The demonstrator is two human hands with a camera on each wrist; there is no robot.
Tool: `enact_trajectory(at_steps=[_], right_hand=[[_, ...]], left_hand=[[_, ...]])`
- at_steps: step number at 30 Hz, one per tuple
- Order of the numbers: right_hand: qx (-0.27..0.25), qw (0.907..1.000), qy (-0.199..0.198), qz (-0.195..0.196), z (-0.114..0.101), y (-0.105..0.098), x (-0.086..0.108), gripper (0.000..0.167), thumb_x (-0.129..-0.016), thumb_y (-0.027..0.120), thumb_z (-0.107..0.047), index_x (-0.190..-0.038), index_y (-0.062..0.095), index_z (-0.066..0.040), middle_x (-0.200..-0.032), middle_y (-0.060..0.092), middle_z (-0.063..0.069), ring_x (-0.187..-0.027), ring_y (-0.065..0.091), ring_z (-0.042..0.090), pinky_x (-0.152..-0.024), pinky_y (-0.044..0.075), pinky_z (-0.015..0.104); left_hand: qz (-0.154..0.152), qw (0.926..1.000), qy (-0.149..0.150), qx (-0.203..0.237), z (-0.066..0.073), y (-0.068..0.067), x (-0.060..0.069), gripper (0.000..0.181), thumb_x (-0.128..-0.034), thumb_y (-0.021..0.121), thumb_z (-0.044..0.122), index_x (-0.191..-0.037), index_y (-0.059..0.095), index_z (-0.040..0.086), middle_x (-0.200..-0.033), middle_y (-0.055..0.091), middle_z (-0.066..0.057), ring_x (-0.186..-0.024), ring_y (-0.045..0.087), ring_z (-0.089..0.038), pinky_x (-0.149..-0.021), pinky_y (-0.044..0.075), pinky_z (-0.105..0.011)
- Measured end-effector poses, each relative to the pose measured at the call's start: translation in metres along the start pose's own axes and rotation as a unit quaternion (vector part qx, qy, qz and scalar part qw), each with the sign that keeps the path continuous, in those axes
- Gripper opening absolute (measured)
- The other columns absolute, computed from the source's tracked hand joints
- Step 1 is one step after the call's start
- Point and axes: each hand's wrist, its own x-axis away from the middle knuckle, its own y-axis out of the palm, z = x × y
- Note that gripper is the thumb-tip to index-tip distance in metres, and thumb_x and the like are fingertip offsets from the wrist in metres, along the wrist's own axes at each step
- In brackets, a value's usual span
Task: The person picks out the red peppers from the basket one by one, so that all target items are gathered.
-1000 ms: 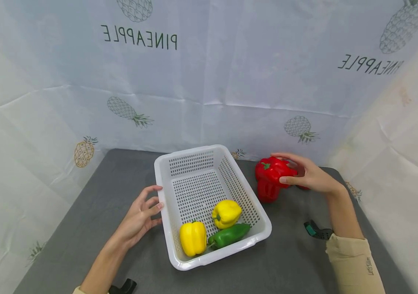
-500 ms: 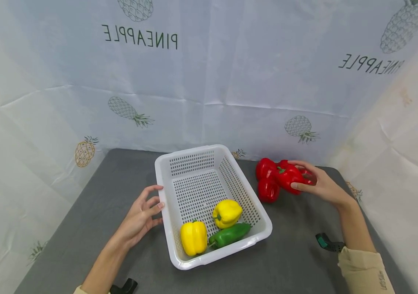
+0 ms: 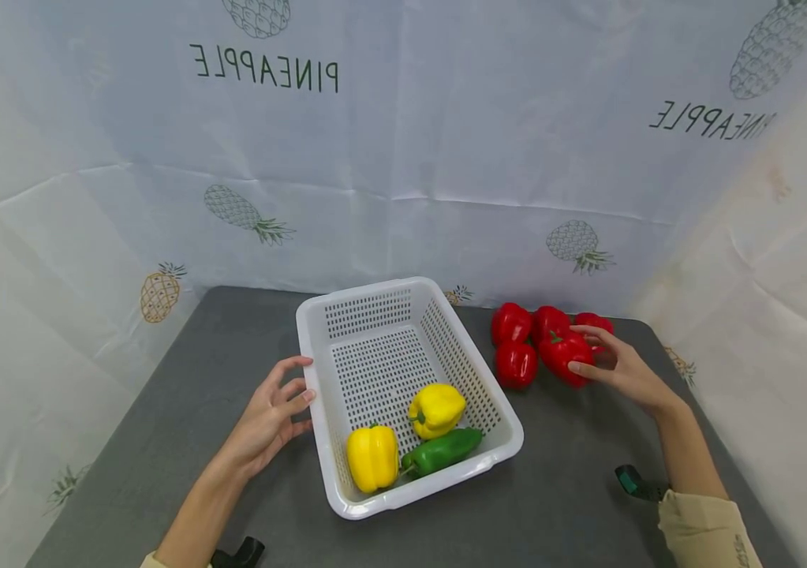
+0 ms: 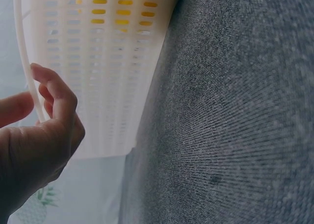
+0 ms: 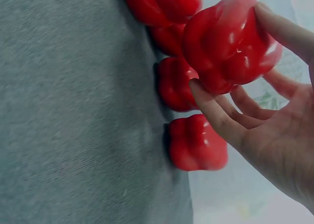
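My left hand (image 3: pixel 265 420) pinches the left rim of a white perforated plastic basket (image 3: pixel 323 454) between thumb and fingers. In the left wrist view, that rim (image 4: pixel 25 52) passes between the thumb and the curled fingers. Over at the right, my right hand (image 3: pixel 626 371) grips a red bell pepper (image 3: pixel 563 359). The right wrist view has this pepper (image 5: pixel 223 45) held by the fingertips and thumb, above the table surface. Inside the basket lie two yellow bell peppers, one at the near left (image 3: pixel 372 459) and one further back (image 3: pixel 437 411), beside a long green pepper (image 3: pixel 443 452).
Several other red bell peppers cluster at the table's back right, among them a back-left one (image 3: pixel 511 323), a front-left one (image 3: pixel 516 365) and a back-right one (image 3: pixel 593 321). A pineapple-print curtain (image 3: pixel 403 158) hangs behind the dark grey table (image 3: pixel 247 339).
My right hand has carried the red bell pepper to the right and slightly nearer, bringing the other red peppers into view. My left hand and the basket stay in place.
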Motion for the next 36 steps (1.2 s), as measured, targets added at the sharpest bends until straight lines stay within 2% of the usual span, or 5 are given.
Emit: enact_trajectory(at_steps=[13,25,36], right_hand=[[-0.011,0.9996,0.021,-0.014,0.015,0.007,0.001,0.075,-0.102,0.074,-0.030,-0.165,0.037,-0.009,-0.155,0.048,0.024,-0.130,0.055,0.038,-0.084,0.063,0.028],[-0.012,0.9990,0.033,-0.027,0.024,0.014,0.001,0.077,-0.102,0.074,-0.033,-0.164,0.036,-0.007,-0.158,0.048,0.027,-0.137,0.053,0.046,-0.085,0.062,0.027],[0.004,0.9987,0.037,-0.036,0.029,0.017,-0.002,0.076,-0.104,0.072,-0.033,-0.164,0.036,-0.006,-0.154,0.052,0.029,-0.129,0.063,0.044,-0.084,0.064,0.028]], left_hand=[[0.000,1.0000,0.001,0.001,0.000,0.000,0.001,0.061,-0.1071,0.066,0.010,-0.156,0.031,0.018,-0.139,0.061,-0.012,-0.122,0.065,-0.028,-0.091,0.063,-0.038],[-0.001,1.0000,-0.001,0.000,-0.001,0.000,0.001,0.061,-0.1072,0.065,0.010,-0.157,0.030,0.018,-0.140,0.061,-0.012,-0.124,0.064,-0.029,-0.092,0.063,-0.039],[-0.003,1.0000,0.003,-0.003,-0.001,0.000,0.001,0.061,-0.1075,0.065,0.010,-0.157,0.030,0.018,-0.138,0.062,-0.011,-0.124,0.064,-0.029,-0.091,0.062,-0.039]])
